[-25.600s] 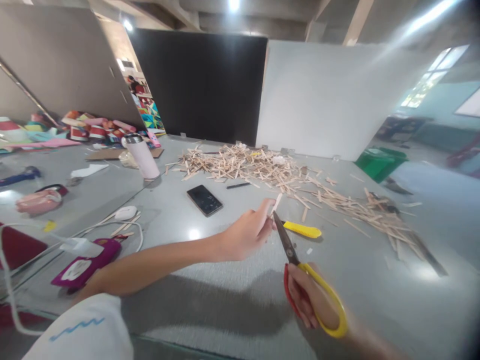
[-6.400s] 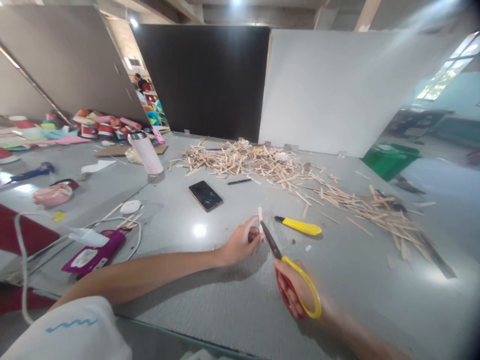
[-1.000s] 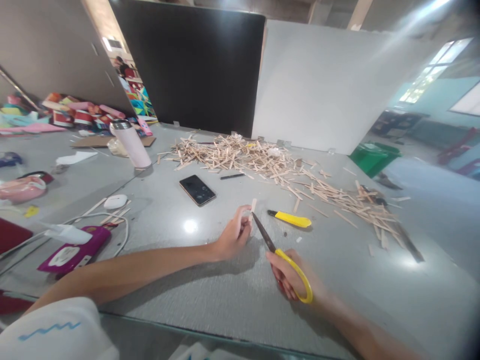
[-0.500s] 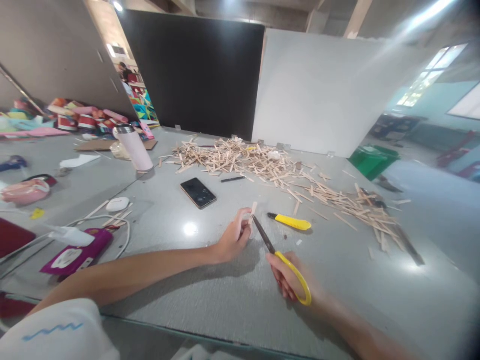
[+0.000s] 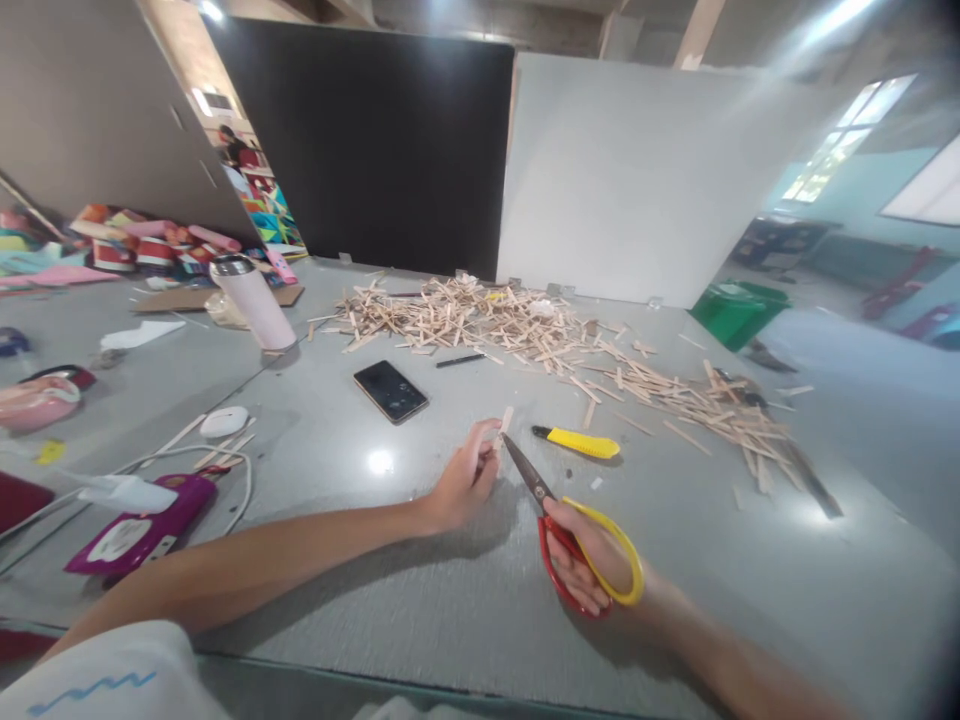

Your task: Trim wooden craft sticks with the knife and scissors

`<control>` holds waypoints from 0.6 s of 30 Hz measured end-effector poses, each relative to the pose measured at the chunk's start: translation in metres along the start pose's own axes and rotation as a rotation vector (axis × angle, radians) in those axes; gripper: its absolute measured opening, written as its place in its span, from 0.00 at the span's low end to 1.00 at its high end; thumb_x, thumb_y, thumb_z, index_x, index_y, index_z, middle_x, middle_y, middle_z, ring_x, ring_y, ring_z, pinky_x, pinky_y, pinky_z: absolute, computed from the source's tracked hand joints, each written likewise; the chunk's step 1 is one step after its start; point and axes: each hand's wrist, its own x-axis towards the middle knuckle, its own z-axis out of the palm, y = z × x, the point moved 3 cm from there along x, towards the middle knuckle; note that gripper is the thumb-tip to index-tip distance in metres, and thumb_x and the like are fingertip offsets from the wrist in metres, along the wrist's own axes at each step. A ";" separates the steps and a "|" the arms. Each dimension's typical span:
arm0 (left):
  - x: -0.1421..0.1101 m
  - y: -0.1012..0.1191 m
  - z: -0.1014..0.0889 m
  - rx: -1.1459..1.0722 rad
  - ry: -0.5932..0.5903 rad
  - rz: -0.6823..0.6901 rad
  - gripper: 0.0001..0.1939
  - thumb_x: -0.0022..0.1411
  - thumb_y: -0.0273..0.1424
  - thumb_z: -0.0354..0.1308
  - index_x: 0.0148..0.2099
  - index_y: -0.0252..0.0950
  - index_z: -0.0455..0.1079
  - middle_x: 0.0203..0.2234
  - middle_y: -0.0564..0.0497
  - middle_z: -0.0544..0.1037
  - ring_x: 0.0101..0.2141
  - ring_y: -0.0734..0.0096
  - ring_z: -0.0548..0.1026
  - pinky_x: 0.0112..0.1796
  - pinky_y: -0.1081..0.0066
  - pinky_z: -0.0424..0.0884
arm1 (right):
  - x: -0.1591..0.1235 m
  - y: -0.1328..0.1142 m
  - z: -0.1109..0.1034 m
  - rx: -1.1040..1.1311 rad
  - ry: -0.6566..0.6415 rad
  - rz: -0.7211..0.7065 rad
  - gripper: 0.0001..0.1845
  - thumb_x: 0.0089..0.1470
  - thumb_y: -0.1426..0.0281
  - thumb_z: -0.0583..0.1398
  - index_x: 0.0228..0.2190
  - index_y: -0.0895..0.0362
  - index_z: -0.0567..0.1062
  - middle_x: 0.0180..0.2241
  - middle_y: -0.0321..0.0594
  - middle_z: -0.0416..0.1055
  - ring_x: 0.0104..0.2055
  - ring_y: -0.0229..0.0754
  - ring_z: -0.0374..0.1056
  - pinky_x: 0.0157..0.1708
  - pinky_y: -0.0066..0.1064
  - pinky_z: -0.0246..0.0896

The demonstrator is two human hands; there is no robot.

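Between the thumb and fingers of my left hand (image 5: pixel 466 478) is a short, flat wooden stick (image 5: pixel 507 420), its upper end sticking out. My right hand (image 5: pixel 589 555) grips a pair of scissors (image 5: pixel 534 480) with one yellow and one red handle loop. The blade tips point up and left, right beside the stick; whether they touch it I cannot tell. The blades look nearly closed. Just beyond the scissors lies a yellow utility knife (image 5: pixel 581 442) on the grey table (image 5: pixel 360 620).
A heap of wooden sticks (image 5: pixel 465 315) spreads along the back and right. A phone (image 5: pixel 390 390), a black pen (image 5: pixel 460 360) and a pink bottle (image 5: pixel 255 305) stand or lie nearer. At left are a white mouse (image 5: pixel 223 421), a cable and a purple pouch (image 5: pixel 142 525).
My right hand has turned, so the red handle loop now shows beside the yellow one. The view has shifted slightly. My left hand still holds the stick.
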 end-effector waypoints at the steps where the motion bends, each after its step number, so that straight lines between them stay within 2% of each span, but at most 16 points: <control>1: 0.000 0.000 0.000 0.000 -0.003 -0.005 0.21 0.75 0.36 0.55 0.66 0.41 0.58 0.27 0.60 0.67 0.25 0.71 0.64 0.30 0.69 0.61 | -0.001 0.000 0.000 0.015 0.003 -0.003 0.42 0.62 0.30 0.52 0.15 0.50 0.63 0.06 0.27 0.51 0.07 0.33 0.49 0.08 0.25 0.49; 7: 0.000 0.002 0.000 -0.003 -0.005 -0.032 0.22 0.76 0.36 0.54 0.67 0.40 0.56 0.28 0.59 0.69 0.26 0.69 0.66 0.32 0.67 0.62 | -0.001 0.000 -0.003 -0.017 0.098 -0.035 0.39 0.61 0.32 0.58 0.19 0.52 0.68 0.09 0.25 0.56 0.10 0.32 0.52 0.18 0.26 0.67; 9: 0.000 0.004 0.001 -0.004 -0.011 -0.031 0.22 0.76 0.36 0.54 0.67 0.41 0.56 0.28 0.59 0.69 0.26 0.69 0.67 0.32 0.67 0.63 | 0.001 0.000 -0.004 -0.036 0.108 -0.033 0.40 0.60 0.31 0.58 0.18 0.52 0.67 0.09 0.25 0.56 0.10 0.32 0.53 0.21 0.27 0.70; 18: 0.001 0.003 0.000 0.014 -0.019 -0.037 0.21 0.76 0.35 0.54 0.67 0.40 0.57 0.27 0.60 0.68 0.26 0.70 0.66 0.32 0.68 0.63 | -0.003 -0.007 -0.006 -0.135 0.180 -0.012 0.40 0.58 0.32 0.61 0.16 0.52 0.64 0.08 0.26 0.55 0.09 0.32 0.55 0.14 0.24 0.59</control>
